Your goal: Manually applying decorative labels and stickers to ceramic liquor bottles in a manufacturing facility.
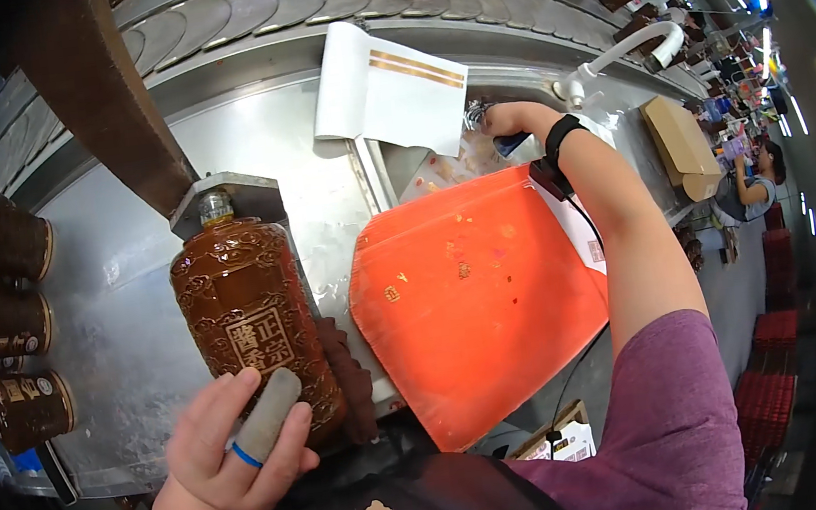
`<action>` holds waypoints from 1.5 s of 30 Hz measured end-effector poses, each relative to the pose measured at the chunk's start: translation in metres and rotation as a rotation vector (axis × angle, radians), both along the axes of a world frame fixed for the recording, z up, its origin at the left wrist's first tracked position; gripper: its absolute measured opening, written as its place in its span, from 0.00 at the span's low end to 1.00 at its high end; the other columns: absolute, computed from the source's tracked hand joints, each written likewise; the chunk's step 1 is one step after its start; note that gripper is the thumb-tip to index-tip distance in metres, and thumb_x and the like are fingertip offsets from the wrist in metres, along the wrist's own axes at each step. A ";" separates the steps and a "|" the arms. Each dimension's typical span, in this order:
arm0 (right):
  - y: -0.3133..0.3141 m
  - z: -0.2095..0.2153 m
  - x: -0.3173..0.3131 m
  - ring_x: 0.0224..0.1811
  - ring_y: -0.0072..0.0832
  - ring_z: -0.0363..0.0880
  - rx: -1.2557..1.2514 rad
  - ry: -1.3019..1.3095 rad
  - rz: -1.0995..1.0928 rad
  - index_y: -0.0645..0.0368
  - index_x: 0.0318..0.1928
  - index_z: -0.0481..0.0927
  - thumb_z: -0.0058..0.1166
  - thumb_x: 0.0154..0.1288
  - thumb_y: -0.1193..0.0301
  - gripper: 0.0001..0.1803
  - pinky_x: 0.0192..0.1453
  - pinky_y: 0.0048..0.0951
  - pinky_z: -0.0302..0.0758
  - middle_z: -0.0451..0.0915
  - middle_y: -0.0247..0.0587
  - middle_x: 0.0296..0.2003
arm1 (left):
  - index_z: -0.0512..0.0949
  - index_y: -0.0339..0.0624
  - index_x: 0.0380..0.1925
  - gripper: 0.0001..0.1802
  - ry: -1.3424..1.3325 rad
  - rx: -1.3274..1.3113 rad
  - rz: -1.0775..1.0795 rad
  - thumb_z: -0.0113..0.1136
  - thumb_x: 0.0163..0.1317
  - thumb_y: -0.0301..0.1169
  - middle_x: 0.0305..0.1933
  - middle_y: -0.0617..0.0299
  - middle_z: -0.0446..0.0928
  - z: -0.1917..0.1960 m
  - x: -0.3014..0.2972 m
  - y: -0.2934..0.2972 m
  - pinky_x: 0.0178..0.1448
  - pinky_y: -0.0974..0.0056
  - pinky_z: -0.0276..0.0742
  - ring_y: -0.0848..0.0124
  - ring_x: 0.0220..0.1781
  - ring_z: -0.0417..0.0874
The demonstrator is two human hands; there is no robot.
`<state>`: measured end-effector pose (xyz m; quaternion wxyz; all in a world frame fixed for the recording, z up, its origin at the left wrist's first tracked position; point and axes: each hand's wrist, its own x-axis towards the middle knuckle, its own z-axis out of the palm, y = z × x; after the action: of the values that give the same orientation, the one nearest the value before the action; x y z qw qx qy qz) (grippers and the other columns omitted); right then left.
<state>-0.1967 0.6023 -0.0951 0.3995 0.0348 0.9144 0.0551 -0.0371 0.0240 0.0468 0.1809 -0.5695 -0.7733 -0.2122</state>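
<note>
Bottle (252, 318), brown and embossed, lies on its side at lower left of centre in the head view, neck up-frame against a small metal block (232, 196) that looks placed to stop it sliding. The left hand (234, 446) presses on its lower end, fingers (267, 415) curled on the glazed body, one in a grey sleeve, which probably steadies it on the steel worktop (121, 298). An orange board (473, 293) fills the centre, tilted across the worktop edge. At upper centre-right, the right hand (504, 123) reaches past the board's top edge, closed around a small dark-blue tool (513, 144) beside a white folded carton (389, 91). More brown jars (18, 320) wait along the left rim.
</note>
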 end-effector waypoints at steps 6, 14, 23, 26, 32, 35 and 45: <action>0.007 -0.030 0.008 0.43 0.38 0.82 -0.123 0.101 -0.184 0.59 0.51 0.84 0.54 0.66 0.64 0.18 0.48 0.40 0.76 0.86 0.43 0.44 | 0.83 0.47 0.43 0.14 -0.019 0.008 -0.009 0.55 0.70 0.44 0.44 0.60 0.82 -0.004 -0.001 -0.002 0.49 0.54 0.85 0.56 0.55 0.80; 0.019 -0.030 0.006 0.52 0.44 0.81 -0.140 0.061 0.122 0.59 0.52 0.83 0.48 0.65 0.69 0.19 0.55 0.38 0.74 0.84 0.50 0.48 | 0.83 0.49 0.42 0.14 0.034 0.029 -0.025 0.54 0.71 0.43 0.42 0.62 0.82 -0.006 -0.005 -0.001 0.51 0.57 0.84 0.59 0.54 0.81; -0.021 -0.038 -0.013 0.47 0.41 0.82 0.018 -0.118 -0.058 0.55 0.53 0.84 0.57 0.61 0.68 0.19 0.50 0.40 0.76 0.85 0.50 0.45 | 0.83 0.51 0.42 0.13 0.049 0.026 -0.010 0.54 0.71 0.43 0.41 0.65 0.83 -0.008 -0.004 -0.007 0.52 0.59 0.83 0.62 0.52 0.83; -0.027 -0.043 -0.012 0.46 0.37 0.83 -0.044 -0.128 -0.142 0.56 0.50 0.85 0.58 0.60 0.69 0.17 0.49 0.39 0.76 0.86 0.48 0.44 | 0.83 0.52 0.42 0.12 0.046 0.022 -0.010 0.54 0.71 0.43 0.41 0.65 0.83 -0.009 -0.005 -0.007 0.53 0.59 0.83 0.62 0.52 0.83; 0.084 -0.025 0.016 0.35 0.34 0.82 -0.203 -0.193 -0.101 0.59 0.48 0.85 0.53 0.59 0.68 0.18 0.38 0.38 0.76 0.86 0.43 0.37 | 0.83 0.50 0.42 0.13 0.068 0.131 -0.097 0.54 0.71 0.43 0.42 0.64 0.83 -0.011 -0.010 0.001 0.53 0.59 0.83 0.61 0.52 0.82; -0.037 0.005 -0.016 0.42 0.35 0.81 -0.177 -0.059 0.061 0.64 0.45 0.84 0.53 0.64 0.65 0.17 0.49 0.35 0.74 0.85 0.45 0.42 | 0.83 0.49 0.43 0.13 0.054 0.019 0.016 0.54 0.71 0.43 0.41 0.63 0.83 -0.009 -0.003 -0.010 0.52 0.58 0.83 0.61 0.52 0.82; -0.005 0.132 0.052 0.54 0.41 0.76 -0.221 0.409 -0.025 0.55 0.50 0.85 0.46 0.71 0.68 0.16 0.61 0.34 0.70 0.79 0.47 0.48 | 0.84 0.42 0.44 0.14 0.049 0.111 -0.032 0.59 0.68 0.39 0.42 0.57 0.82 -0.006 -0.005 -0.003 0.52 0.55 0.84 0.57 0.52 0.82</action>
<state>-0.1451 0.5976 0.0374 0.2077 0.0126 0.9764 -0.0584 -0.0423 0.0207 0.0411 0.2275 -0.5760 -0.7464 -0.2437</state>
